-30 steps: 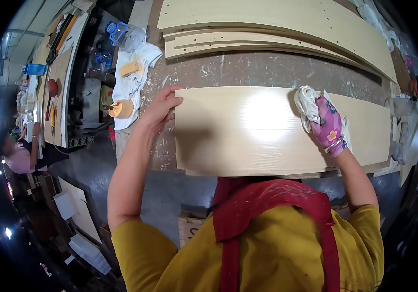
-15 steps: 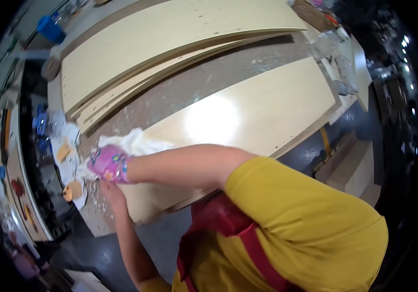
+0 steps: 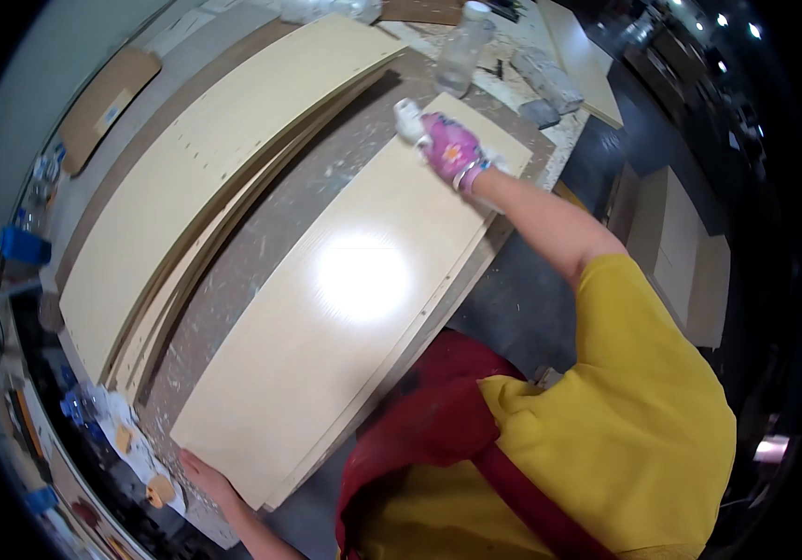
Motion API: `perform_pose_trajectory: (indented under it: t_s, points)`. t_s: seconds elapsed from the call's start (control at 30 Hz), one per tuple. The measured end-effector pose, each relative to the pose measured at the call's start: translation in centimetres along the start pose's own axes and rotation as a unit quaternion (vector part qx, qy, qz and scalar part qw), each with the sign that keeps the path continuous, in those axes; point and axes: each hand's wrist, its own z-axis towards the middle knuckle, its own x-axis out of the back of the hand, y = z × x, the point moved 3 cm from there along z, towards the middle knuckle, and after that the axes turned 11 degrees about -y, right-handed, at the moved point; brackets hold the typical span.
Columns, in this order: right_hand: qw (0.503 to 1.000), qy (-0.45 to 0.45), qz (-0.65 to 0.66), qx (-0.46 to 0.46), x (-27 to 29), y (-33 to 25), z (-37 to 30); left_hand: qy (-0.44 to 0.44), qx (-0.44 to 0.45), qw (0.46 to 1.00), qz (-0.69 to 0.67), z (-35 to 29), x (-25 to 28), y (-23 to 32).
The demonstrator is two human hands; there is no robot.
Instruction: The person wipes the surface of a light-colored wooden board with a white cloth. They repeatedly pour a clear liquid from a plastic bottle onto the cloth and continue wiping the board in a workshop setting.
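A long pale wooden board lies across the workbench in front of me, its top catching a bright round glare. My right hand, in a pink flowered glove, is closed on a crumpled white cloth and presses it to the board's far right end. At the opposite, near left end, my left hand is bare. Its fingers are stretched out and rest against the end edge of the board, holding nothing. Another board shows underneath along the front edge.
More pale panels are stacked at the back left of the paint-specked bench. A clear bottle stands beyond the board's far end, beside a plastic-wrapped bundle. Sponges lie on white paper at the left. An open cardboard box sits at right.
My right hand has swept the cloth from the board's left end to its far right end. My left hand stays by the left end. The view has turned, uncovering the whole board.
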Motion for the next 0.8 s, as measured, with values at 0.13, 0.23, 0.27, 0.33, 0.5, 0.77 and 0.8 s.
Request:
perform_pose_trajectory:
  t_s: [0.13, 0.23, 0.27, 0.33, 0.5, 0.77, 0.8]
  points:
    - [0.999, 0.018, -0.029, -0.028, 2.8, 4.1, -0.3, 0.014, -0.082, 0.976, 0.199, 0.2, 0.7, 2.5]
    - [0.984, 0.035, -0.006, 0.176, -0.3, 2.3, -3.9, 0.065, -0.170, 0.919, 0.349, -0.8, -0.8, 9.5]
    - [0.973, -0.020, 0.010, 0.229, -1.4, 0.5, -6.1, 0.084, -0.262, 0.878, 0.392, -1.0, -1.8, 11.8]
    - [0.932, -0.107, 0.029, 0.346, -0.1, -2.6, -10.0, 0.021, -0.294, 0.904, 0.311, -0.4, -5.5, 15.0]
    - [0.973, -0.048, 0.019, 0.226, 5.7, 9.0, -9.1, -0.116, -0.226, 0.956, 0.149, -1.3, -17.6, 30.9]
    - [0.428, -0.038, 0.901, -0.062, 7.2, 26.5, -8.6, -0.264, -0.409, 0.874, -0.008, -3.8, -34.8, 56.2]
    - [0.368, -0.068, 0.927, 0.018, 7.6, 25.9, -8.9, -0.301, -0.418, 0.857, -0.027, -4.2, -37.6, 58.8]
